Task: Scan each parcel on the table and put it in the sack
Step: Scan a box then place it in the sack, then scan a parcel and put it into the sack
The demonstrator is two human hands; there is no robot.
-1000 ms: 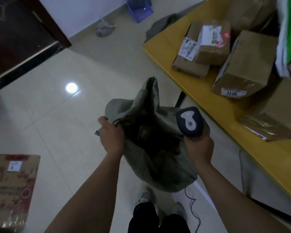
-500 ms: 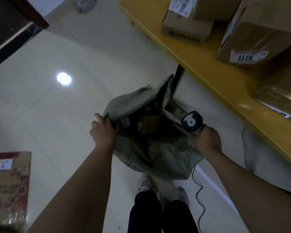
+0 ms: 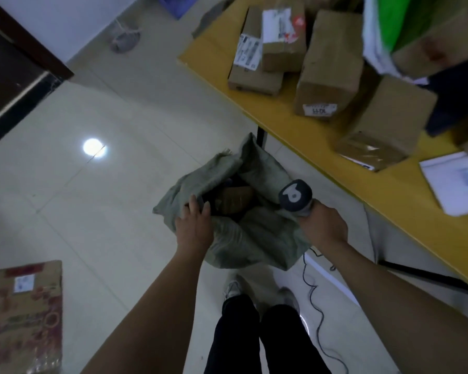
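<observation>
While we stand by the yellow surface [image 3: 295, 130], our left hand [image 3: 193, 228] holds the left edge of the green sack [image 3: 254, 233], with its fingers [image 3: 193, 205] curled over the rim. Our right hand [image 3: 323, 228] is closed tight round the handle of the scanner [image 3: 295, 195] at the sack's right edge. The sack is open between our hands, and a brown parcel [image 3: 234, 199] lies inside it. More parcels [image 3: 333, 63] lie on the surface. A thin cable [image 3: 316, 306] trails on the floor.

both hands [image 3: 193, 228] on open sack [image 3: 254, 233], scanner [image 3: 295, 197] in right
</observation>
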